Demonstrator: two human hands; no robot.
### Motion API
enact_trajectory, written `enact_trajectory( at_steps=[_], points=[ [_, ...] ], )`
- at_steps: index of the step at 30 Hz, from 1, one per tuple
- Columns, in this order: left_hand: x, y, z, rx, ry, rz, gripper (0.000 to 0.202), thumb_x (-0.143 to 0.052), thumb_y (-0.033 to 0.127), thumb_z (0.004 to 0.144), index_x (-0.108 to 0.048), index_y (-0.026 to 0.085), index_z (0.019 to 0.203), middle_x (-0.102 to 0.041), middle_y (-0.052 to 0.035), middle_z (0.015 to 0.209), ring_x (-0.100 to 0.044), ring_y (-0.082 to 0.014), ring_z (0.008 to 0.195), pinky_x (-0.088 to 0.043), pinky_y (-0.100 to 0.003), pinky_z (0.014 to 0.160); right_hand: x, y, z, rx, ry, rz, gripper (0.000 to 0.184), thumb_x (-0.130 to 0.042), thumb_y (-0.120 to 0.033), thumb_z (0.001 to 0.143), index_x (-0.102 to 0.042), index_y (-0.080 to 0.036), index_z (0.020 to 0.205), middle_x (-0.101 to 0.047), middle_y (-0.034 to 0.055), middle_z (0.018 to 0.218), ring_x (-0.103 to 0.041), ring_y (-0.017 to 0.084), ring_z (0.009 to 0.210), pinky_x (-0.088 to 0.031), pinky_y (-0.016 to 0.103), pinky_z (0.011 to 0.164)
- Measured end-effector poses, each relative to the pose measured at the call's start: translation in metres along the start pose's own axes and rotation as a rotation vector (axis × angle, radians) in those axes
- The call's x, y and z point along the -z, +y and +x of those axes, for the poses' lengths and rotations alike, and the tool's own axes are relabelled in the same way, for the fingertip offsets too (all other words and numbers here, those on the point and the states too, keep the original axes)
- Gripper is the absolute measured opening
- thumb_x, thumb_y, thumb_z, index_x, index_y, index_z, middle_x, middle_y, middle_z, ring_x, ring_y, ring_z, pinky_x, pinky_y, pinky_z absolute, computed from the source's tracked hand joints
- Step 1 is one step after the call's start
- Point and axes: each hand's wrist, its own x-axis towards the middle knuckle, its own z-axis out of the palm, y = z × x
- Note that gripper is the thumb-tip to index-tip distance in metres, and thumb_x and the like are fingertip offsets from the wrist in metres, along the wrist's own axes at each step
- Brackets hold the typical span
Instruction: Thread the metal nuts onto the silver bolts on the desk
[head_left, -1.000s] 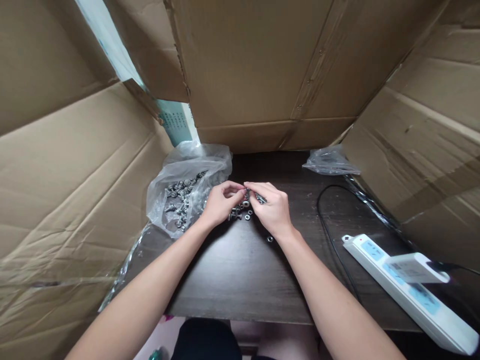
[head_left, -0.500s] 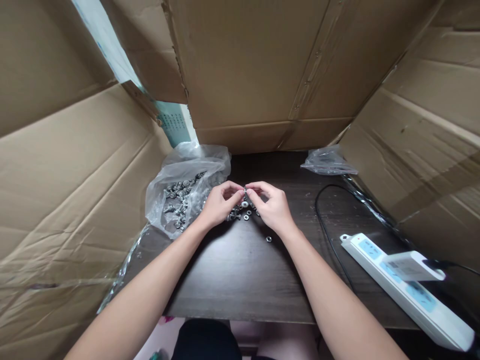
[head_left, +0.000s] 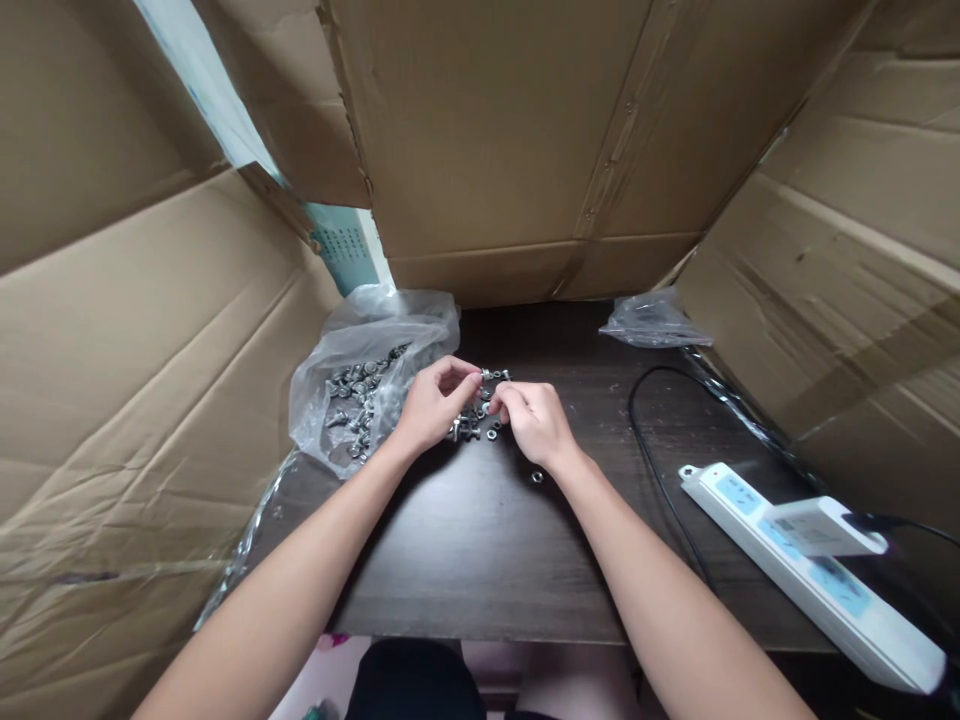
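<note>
My left hand (head_left: 429, 408) pinches a small metal bolt (head_left: 493, 375) by one end, its tip sticking out to the right above the dark wooden table (head_left: 480, 540). My right hand (head_left: 534, 422) is curled with its fingertips down in a small pile of loose bolts and nuts (head_left: 474, 426) between the two hands; what it holds, if anything, is hidden. A single nut (head_left: 537, 478) lies just below my right wrist. Left of my left hand lies a clear plastic bag (head_left: 360, 380) with several bolts in it.
Cardboard sheets (head_left: 135, 360) wall in the table at left, back and right. A second crumpled clear bag (head_left: 654, 322) lies at the back right. A black cable (head_left: 660, 470) loops beside a white power strip (head_left: 810, 570) with an adapter plugged in at the right.
My right hand has let go of the bolt and dropped down-left onto the pile of parts. My left hand keeps the bolt pinched, now sticking out to the right.
</note>
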Motion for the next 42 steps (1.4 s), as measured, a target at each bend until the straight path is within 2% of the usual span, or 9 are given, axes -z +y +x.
enact_trajectory(
  at_steps=[2, 4, 7, 12, 17, 25, 30, 36, 42],
  points=[
    [0.0, 0.0, 0.0, 0.004, -0.013, -0.016, 0.025, -0.071, 0.039, 0.083, -0.067, 0.016, 0.089, -0.07, -0.0037, 0.077, -0.068, -0.0165, 0.072, -0.055, -0.028, 0.07, 0.0, 0.001, 0.0, 0.002, 0.047, -0.016, 0.031, -0.044, -0.029, 0.091, -0.064, -0.021, 0.07, -0.064, 0.0014, 0.068, -0.059, 0.019, 0.066, -0.04, 0.027, 0.062],
    [-0.001, 0.0, 0.0, 0.01, -0.036, -0.028, 0.024, -0.071, 0.038, 0.083, -0.067, 0.016, 0.09, -0.07, -0.0037, 0.077, -0.067, -0.0165, 0.072, -0.054, -0.028, 0.069, 0.0, 0.002, 0.001, 0.017, 0.107, 0.015, 0.023, -0.046, -0.028, 0.09, -0.067, -0.021, 0.084, -0.067, 0.0012, 0.076, -0.059, 0.018, 0.067, -0.042, 0.027, 0.063],
    [-0.003, 0.001, -0.001, 0.02, -0.068, -0.039, 0.024, -0.072, 0.038, 0.083, -0.067, 0.015, 0.089, -0.07, -0.0039, 0.078, -0.067, -0.0161, 0.072, -0.054, -0.028, 0.069, -0.003, 0.002, 0.002, 0.032, 0.122, 0.067, 0.02, -0.048, -0.029, 0.09, -0.065, -0.021, 0.095, -0.068, 0.0013, 0.081, -0.058, 0.017, 0.064, -0.043, 0.028, 0.064],
    [-0.004, 0.0, -0.003, 0.049, -0.118, -0.067, 0.029, -0.075, 0.04, 0.081, -0.067, 0.014, 0.091, -0.072, -0.0062, 0.087, -0.068, -0.0168, 0.078, -0.055, -0.029, 0.072, -0.004, 0.002, 0.002, 0.021, 0.1, 0.067, 0.016, -0.05, -0.034, 0.092, -0.059, -0.021, 0.088, -0.066, 0.0011, 0.079, -0.056, 0.016, 0.063, -0.041, 0.027, 0.06],
    [-0.005, -0.001, -0.003, 0.053, -0.112, -0.056, 0.035, -0.079, 0.038, 0.078, -0.068, 0.014, 0.099, -0.073, -0.0077, 0.093, -0.069, -0.0183, 0.086, -0.056, -0.03, 0.078, -0.005, 0.005, 0.003, 0.011, 0.09, 0.187, 0.018, -0.052, -0.037, 0.093, -0.057, -0.021, 0.085, -0.064, 0.0009, 0.076, -0.059, 0.017, 0.067, -0.043, 0.027, 0.061],
    [-0.003, 0.0, -0.002, 0.01, -0.061, 0.005, 0.033, -0.078, 0.039, 0.079, -0.07, 0.014, 0.099, -0.075, -0.0081, 0.094, -0.072, -0.0198, 0.089, -0.058, -0.032, 0.084, -0.009, 0.013, 0.008, -0.106, 0.067, 0.429, 0.018, -0.056, -0.033, 0.08, -0.063, -0.019, 0.09, -0.063, 0.0024, 0.08, -0.058, 0.016, 0.068, -0.045, 0.027, 0.059],
    [-0.001, -0.002, -0.002, -0.01, -0.053, 0.021, 0.034, -0.078, 0.04, 0.079, -0.07, 0.014, 0.101, -0.076, -0.008, 0.095, -0.073, -0.0204, 0.09, -0.059, -0.032, 0.084, -0.008, 0.013, 0.008, -0.095, 0.035, 0.395, 0.023, -0.059, -0.039, 0.085, -0.064, -0.019, 0.094, -0.065, 0.0043, 0.081, -0.06, 0.018, 0.071, -0.047, 0.03, 0.062],
    [-0.001, -0.001, -0.002, -0.005, -0.044, 0.044, 0.034, -0.079, 0.038, 0.079, -0.07, 0.014, 0.101, -0.076, -0.0078, 0.094, -0.073, -0.02, 0.09, -0.06, -0.032, 0.083, -0.008, 0.011, 0.005, -0.027, 0.065, 0.258, 0.025, -0.053, -0.043, 0.094, -0.062, -0.02, 0.093, -0.068, 0.0051, 0.086, -0.064, 0.021, 0.079, -0.047, 0.031, 0.069],
    [-0.003, -0.001, -0.003, 0.024, -0.055, 0.028, 0.03, -0.078, 0.033, 0.078, -0.07, 0.014, 0.1, -0.076, -0.0085, 0.095, -0.073, -0.0201, 0.091, -0.06, -0.033, 0.085, -0.007, 0.012, 0.005, -0.043, 0.133, 0.177, 0.029, -0.048, -0.047, 0.097, -0.057, -0.02, 0.091, -0.063, 0.003, 0.077, -0.058, 0.019, 0.067, -0.042, 0.031, 0.063]
  ],
)
